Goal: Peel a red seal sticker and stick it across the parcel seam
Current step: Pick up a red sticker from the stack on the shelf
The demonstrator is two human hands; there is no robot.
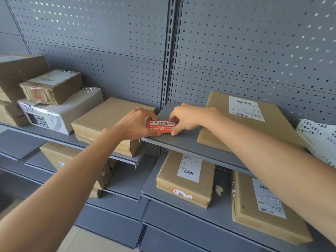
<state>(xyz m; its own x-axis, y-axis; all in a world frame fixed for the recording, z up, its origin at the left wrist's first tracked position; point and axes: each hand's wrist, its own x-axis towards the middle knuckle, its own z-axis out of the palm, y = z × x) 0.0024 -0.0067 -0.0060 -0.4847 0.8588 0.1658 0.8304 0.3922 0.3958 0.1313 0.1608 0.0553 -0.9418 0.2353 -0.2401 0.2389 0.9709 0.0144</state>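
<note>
Your left hand (135, 124) and right hand (183, 118) both pinch the red seal sticker (161, 126) over the grey shelf (181, 142) front edge; a brown parcel (254, 122) lies at its 3 o'clock, another parcel (107, 120) at 9.

This looks like a parcel depot or the stockroom of a courier pickup shop. Grey metal shelves (183, 142) run in tiers along a wall of grey perforated backing panels (101, 33), joined by a slotted upright post (171, 51) of the kind used in shop racking. Brown cardboard parcels (107, 115) lie flat on every tier, several bearing white shipping labels with barcodes (245, 108). One box is wrapped in clear tape (52, 86), and another white carton (60, 113) sits beside it.
</note>
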